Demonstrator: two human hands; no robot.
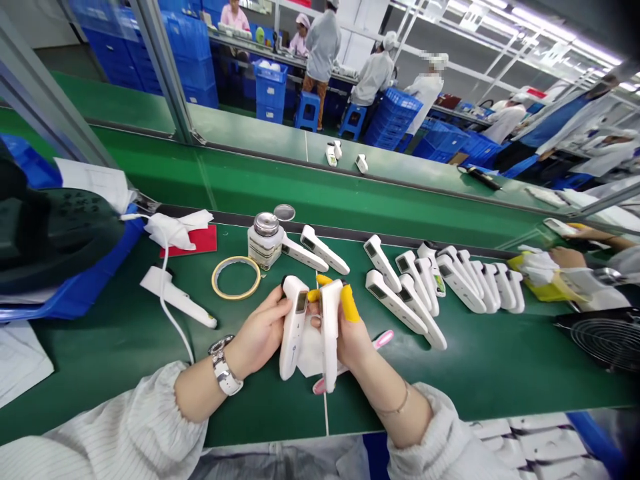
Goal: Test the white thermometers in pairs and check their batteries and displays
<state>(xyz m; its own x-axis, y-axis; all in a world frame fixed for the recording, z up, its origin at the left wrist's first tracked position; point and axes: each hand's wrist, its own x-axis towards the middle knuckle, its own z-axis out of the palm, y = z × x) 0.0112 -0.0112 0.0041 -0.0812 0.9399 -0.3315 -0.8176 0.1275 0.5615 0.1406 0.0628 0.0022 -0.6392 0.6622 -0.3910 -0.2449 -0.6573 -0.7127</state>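
My left hand [257,337], with a white watch on its wrist, is closed around a white handheld thermometer [291,340]; its small dark display faces right and up. In my right hand [354,341], whose thumb and a finger wear yellow finger cots, a second white thermometer [329,340] stands on edge. The two thermometers are side by side, close together. Beneath them lie a white cloth [311,353] and a pink-and-white stick-like thing [384,339], partly hidden. Several more white thermometers [395,303] rest to the right of my hands.
A bottle with a metal lid [265,240] stands behind my left hand, near a tape roll [236,277]. Left of these are a corded white device [177,297] and a red card [205,240]. A green conveyor belt [280,187] runs behind. A co-worker's hand [567,257] is far right.
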